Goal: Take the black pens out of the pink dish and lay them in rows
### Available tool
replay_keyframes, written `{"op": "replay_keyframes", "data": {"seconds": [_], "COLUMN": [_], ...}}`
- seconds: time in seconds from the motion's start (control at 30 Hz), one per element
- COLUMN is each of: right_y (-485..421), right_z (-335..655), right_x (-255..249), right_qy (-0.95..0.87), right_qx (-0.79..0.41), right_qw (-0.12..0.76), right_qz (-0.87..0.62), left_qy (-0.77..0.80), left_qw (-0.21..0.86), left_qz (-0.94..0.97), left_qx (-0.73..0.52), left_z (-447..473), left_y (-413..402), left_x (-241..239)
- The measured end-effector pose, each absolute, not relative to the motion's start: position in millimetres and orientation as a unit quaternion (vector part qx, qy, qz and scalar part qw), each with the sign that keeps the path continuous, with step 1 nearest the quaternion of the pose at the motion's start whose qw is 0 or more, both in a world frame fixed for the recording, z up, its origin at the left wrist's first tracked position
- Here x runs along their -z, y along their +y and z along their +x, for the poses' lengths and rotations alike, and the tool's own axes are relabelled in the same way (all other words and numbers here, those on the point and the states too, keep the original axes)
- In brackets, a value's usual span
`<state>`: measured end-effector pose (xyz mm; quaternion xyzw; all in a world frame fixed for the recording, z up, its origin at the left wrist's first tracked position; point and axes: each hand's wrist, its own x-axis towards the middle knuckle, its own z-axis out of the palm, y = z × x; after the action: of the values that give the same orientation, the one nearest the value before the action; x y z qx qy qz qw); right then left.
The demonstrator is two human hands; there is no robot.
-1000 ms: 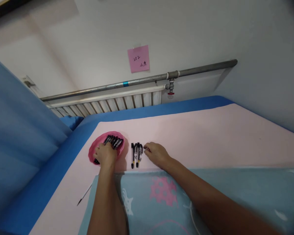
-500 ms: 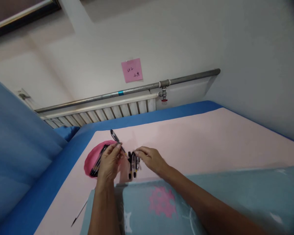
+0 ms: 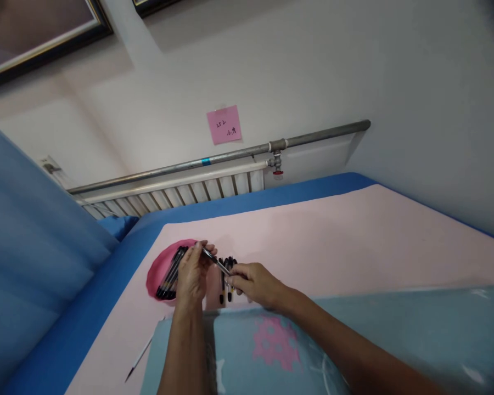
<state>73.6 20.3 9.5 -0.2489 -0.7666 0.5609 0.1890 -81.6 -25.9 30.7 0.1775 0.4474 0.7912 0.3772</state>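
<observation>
A dark pen (image 3: 216,260) slants between my two hands above the pink surface. My left hand (image 3: 194,271) grips its upper end, and the fingers of my right hand (image 3: 251,281) are closed on its lower end. Beneath it, several black-capped pens (image 3: 222,282) lie side by side, partly covered by my right hand. Left of my left hand is a pink scalloped bowl (image 3: 153,274) with a bundle of black pens (image 3: 172,274) inside; my left hand hides its right side.
A slim white pen-like stick with a dark tip (image 3: 139,357) lies at the lower left. Blue patterned cloth under clear plastic (image 3: 239,343) covers the near edge. Behind the pink sheet (image 3: 313,241) are a radiator (image 3: 189,195) and a pipe (image 3: 325,133). A blue curtain (image 3: 28,247) hangs at left.
My left hand has turned the pen so that it points down to the right. My right hand has come off the row of pens and taken the pen's lower end. The view has shifted slightly.
</observation>
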Motion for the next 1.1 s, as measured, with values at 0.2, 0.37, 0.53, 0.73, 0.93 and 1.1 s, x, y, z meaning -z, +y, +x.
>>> {"op": "replay_keyframes", "data": {"seconds": [0.2,0.37,0.53,0.73,0.93,1.1], "right_y": [24.1,26.8,28.2,28.6,26.9,27.0], "right_z": [79.9,80.1,82.3,85.2,81.8,80.5], "right_x": [-7.5,-14.7,-20.1,-22.8,-21.9,-20.7], "right_qy": [-0.738,-0.680,-0.640,-0.611,-0.615,-0.562], "right_qx": [-0.614,-0.688,-0.734,-0.771,-0.747,-0.796], "right_qw": [0.147,0.136,0.106,0.073,0.148,0.148], "right_qz": [-0.239,-0.214,-0.200,-0.165,-0.203,-0.173], "left_qy": [0.415,0.439,0.435,0.433,0.434,0.434], "left_qw": [0.411,0.544,0.530,0.529,0.483,0.484], "left_qz": [0.095,0.209,0.249,0.249,0.254,0.240], "left_qx": [-0.806,-0.684,-0.684,-0.686,-0.717,-0.721], "left_z": [-102.0,-85.5,-79.8,-81.1,-79.2,-78.9], "left_y": [-34.1,-36.1,-35.5,-33.7,-31.1,-30.7], "left_x": [-34.9,-36.1,-30.3,-27.4,-26.7,-27.6]}}
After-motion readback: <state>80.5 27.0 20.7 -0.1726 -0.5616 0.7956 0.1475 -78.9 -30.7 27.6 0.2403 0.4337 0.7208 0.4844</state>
